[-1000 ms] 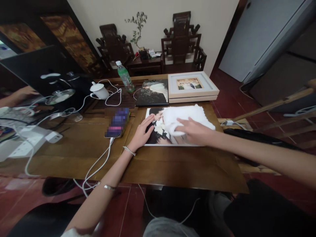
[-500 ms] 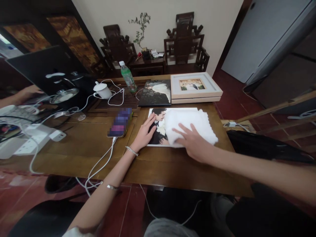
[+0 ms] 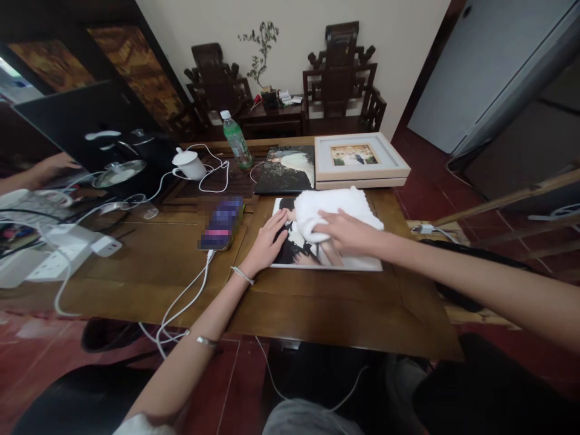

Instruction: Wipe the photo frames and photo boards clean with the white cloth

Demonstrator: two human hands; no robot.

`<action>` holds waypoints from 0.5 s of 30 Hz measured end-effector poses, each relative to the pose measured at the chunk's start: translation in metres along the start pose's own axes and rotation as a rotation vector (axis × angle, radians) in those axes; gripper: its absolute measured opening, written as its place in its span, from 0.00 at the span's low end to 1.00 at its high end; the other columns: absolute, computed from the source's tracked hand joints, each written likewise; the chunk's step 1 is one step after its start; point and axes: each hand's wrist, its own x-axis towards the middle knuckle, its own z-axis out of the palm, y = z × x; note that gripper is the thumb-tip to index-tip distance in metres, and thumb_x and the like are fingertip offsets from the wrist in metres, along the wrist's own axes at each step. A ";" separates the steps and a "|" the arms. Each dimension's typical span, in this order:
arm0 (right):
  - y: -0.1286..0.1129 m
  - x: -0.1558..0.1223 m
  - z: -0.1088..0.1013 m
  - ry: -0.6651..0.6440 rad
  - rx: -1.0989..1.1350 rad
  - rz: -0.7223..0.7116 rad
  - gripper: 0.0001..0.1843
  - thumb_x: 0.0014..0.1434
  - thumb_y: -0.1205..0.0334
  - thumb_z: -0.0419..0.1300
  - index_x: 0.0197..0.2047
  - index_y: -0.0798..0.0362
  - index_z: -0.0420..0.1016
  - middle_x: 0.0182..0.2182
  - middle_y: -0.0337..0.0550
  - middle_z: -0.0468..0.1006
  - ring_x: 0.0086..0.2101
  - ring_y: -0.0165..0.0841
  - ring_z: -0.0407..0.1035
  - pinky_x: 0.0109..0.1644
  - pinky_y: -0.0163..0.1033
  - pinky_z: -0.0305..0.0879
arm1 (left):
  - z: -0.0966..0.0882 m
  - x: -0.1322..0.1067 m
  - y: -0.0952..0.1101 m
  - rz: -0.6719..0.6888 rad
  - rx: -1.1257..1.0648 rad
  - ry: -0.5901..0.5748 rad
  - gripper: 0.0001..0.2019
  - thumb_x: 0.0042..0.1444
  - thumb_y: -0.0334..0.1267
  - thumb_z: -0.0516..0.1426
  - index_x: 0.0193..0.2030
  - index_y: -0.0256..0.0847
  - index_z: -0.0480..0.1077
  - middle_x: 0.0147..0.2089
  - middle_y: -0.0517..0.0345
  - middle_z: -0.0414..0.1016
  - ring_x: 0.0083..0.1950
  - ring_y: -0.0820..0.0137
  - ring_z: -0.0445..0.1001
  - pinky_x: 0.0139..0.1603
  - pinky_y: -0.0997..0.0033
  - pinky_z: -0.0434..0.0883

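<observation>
A photo panel with white edges [image 3: 333,260] lies flat on the wooden table. My left hand [image 3: 266,241] rests on its left edge, fingers stretched out and holding nothing. A fluffy white cloth [image 3: 338,206] covers much of the panel's upper part and overhangs its top edge. My right hand [image 3: 347,234] grips the near side of this cloth against the photo, fingers bent into the fabric. Part of the printed picture is hidden under the cloth and my hands.
Behind the panel lie a dark photo panel [image 3: 290,175] and a stacked pale wooden frame [image 3: 362,178]. Left are a charging phone [image 3: 222,223], a green bottle [image 3: 236,142], a lidded white cup [image 3: 189,164] and a power strip [image 3: 61,257]. Another person's hand [image 3: 57,166] is far left.
My right hand has moved the cloth up and left across the panel, uncovering its lower right part. The left hand stays in place.
</observation>
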 end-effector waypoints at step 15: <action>-0.058 -0.042 0.032 -0.037 -0.107 -0.042 0.30 0.47 0.81 0.50 0.53 0.54 0.70 0.66 0.52 0.53 0.65 0.58 0.40 0.60 0.74 0.41 | 0.000 0.000 0.000 -0.013 0.005 -0.008 0.24 0.65 0.42 0.45 0.67 0.41 0.56 0.70 0.51 0.53 0.71 0.64 0.49 0.70 0.52 0.47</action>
